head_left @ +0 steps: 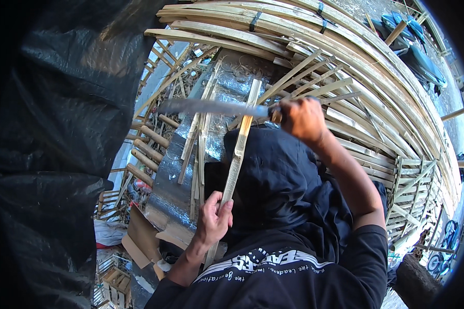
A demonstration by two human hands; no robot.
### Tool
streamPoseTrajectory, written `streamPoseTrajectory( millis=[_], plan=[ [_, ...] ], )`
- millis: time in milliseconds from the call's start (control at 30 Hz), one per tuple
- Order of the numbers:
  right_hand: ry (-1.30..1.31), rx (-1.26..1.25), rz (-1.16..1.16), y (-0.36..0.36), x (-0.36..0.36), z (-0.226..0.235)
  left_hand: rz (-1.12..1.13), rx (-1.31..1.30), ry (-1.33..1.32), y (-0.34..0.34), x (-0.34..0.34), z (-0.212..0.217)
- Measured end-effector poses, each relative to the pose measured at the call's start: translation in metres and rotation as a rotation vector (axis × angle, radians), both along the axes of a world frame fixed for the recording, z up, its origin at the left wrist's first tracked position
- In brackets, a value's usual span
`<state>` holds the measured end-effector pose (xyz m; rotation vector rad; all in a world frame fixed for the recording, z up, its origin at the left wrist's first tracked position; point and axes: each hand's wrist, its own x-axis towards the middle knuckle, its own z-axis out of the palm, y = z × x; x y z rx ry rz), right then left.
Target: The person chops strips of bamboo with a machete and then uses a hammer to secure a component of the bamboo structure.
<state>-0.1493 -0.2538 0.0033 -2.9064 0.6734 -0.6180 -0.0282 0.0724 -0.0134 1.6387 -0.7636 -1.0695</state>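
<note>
Left hand [211, 221]: fingers [210, 202] curl, thumb [226, 208] extends forward
Right hand [301, 119]: clenches, farther forward
Right forearm [348, 172]: slants inward, elbow [375, 217] bent

On the black T-shirt [314, 291], near in the scene, there is white lettering [288, 256]: big block capitals and smaller letters.

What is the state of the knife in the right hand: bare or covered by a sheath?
Bare. The knife blade, though blurred, extends from the right hand past the pale strip, with no sheath around it.
</note>
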Motion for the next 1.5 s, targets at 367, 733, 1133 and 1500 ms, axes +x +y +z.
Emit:
streamPoseTrajectory(
  millis=[367,733,1133,1500],
  plan=[
    [0.355,0.074,-0.674,-0.141,0.013,0.02,0.007,0.058,-0.193,0.026,0.001,0.026],
    [0.02,0.479,-0.692,-0.16,-0.006,-0.024,0.105,0.087,0.091,0.005,0.023,-0.006],
    [-0.34,1.073,-0.255,0.024,-0.023,-0.02,0.656,-0.379,0.083,-0.058,0.099,0.01],
    [-0.414,1.445,-0.383,0.118,-0.056,-0.04,0.804,-0.466,0.1,-0.085,0.083,0.016]
  ],
)
